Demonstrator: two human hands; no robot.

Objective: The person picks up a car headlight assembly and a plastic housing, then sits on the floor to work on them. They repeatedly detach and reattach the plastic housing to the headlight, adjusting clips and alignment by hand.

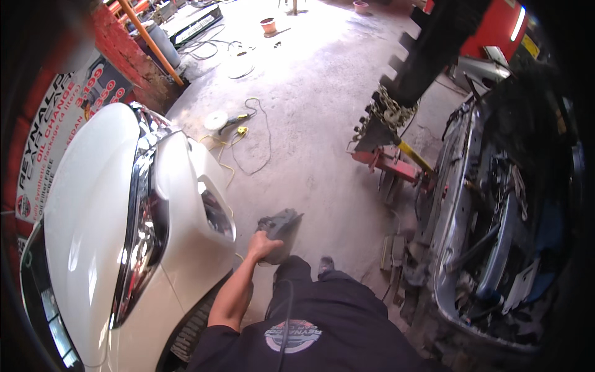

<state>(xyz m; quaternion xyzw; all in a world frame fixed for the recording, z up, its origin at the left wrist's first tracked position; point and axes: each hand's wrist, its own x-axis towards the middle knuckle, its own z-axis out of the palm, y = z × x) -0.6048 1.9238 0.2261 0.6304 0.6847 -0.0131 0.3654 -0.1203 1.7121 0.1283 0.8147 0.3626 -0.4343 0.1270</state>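
Note:
My left hand [265, 245] is closed round the edge of a dark grey, plastic-looking panel [284, 228], its thumb lying along the near side. The piece hangs low in front of my legs, over the concrete floor, and its full shape is hard to make out. Close by on the left stands a white car [87, 211], its headlight [149, 226] and front bumper [192, 167] facing the open floor. The panel is apart from the bumper. My right hand does not show.
On the floor ahead lies a polisher with a white pad [215, 120] and a loose cord [268, 133]. To the right, a chain [390, 111] hangs round a dark post above a red steel beam [390, 164]. Beyond it stands a stripped car front [465, 217]. An orange pole [152, 43] leans far left.

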